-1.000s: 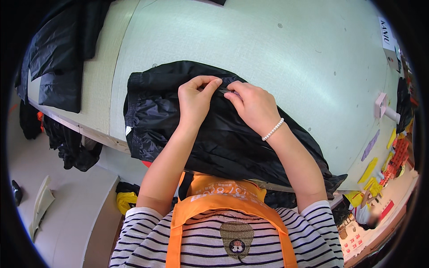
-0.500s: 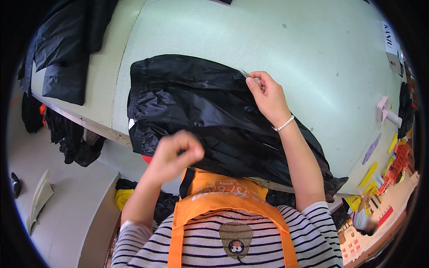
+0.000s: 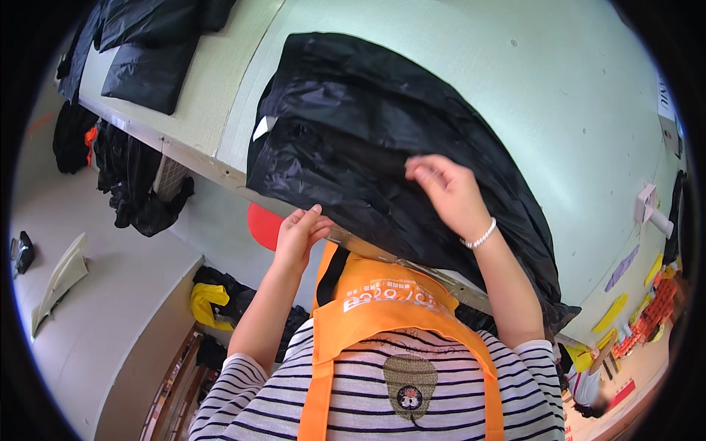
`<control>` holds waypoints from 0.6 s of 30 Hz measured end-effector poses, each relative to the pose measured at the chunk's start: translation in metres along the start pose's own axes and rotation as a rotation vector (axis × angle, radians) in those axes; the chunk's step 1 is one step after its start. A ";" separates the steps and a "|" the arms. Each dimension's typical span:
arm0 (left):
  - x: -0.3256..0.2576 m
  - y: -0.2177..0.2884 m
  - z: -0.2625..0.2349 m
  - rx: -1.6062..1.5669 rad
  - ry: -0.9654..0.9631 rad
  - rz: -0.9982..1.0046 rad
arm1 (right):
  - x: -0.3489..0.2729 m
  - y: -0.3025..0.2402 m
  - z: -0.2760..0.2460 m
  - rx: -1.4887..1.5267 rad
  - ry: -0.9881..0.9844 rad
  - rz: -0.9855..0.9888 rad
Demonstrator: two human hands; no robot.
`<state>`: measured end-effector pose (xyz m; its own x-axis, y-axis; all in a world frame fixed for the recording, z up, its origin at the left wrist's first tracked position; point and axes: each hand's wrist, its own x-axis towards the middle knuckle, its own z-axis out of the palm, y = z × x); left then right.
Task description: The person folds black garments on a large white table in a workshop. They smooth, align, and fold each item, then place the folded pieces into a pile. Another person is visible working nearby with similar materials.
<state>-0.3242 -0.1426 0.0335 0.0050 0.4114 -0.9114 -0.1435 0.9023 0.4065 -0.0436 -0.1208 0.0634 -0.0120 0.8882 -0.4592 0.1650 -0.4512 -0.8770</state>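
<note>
A shiny black garment (image 3: 346,140) lies spread across the pale table, with a small white label (image 3: 265,128) at its left end. At its near edge, the thumb and fingers of my left hand (image 3: 298,235) pinch the cloth. My right hand (image 3: 452,195) hovers over the middle of the garment, fingers curled in and slightly blurred. Whatever that hand holds is hidden; no tool tip shows now. A white bead bracelet (image 3: 480,235) circles my right wrist.
Folded black garments (image 3: 154,70) sit on the table's far left. Black cloth (image 3: 129,176) hangs below the table edge, near a red rounded object (image 3: 263,225). A pinkish-white holder (image 3: 651,209) stands at the right edge. Another person (image 3: 588,389) is at lower right.
My left hand has come down to the garment's near edge. My right hand has drawn back from the far edge, and its pointed metal tool no longer shows. The garment's left end has shifted.
</note>
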 end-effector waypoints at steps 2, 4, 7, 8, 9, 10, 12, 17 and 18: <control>0.004 -0.012 -0.008 -0.163 -0.087 0.082 | 0.016 0.024 -0.004 -0.022 0.163 -0.083; -0.004 -0.009 -0.006 -0.241 -0.148 0.125 | 0.020 0.030 -0.004 -0.010 0.243 -0.113; -0.014 -0.004 0.002 -0.287 -0.175 0.158 | 0.011 0.018 0.009 0.043 0.222 -0.120; -0.017 -0.002 0.003 -0.288 -0.172 0.148 | 0.003 0.018 0.015 -0.020 0.105 -0.080; -0.020 -0.003 0.005 -0.290 -0.167 0.134 | -0.007 0.017 0.020 -0.083 -0.013 -0.035; -0.023 -0.008 0.009 -0.029 -0.063 0.157 | -0.017 0.019 0.027 -0.234 -0.058 -0.060; -0.026 -0.015 0.012 0.484 -0.062 0.232 | -0.030 0.026 0.040 -0.429 -0.067 -0.091; -0.033 -0.012 0.047 0.627 -0.186 0.216 | -0.039 0.037 0.056 -0.382 -0.055 0.050; -0.034 -0.012 0.055 0.646 -0.106 0.312 | -0.039 0.036 0.060 -0.378 -0.066 0.072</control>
<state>-0.2683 -0.1607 0.0627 0.1601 0.6426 -0.7493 0.4590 0.6235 0.6329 -0.0959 -0.1768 0.0417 -0.0490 0.8426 -0.5363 0.5191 -0.4373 -0.7344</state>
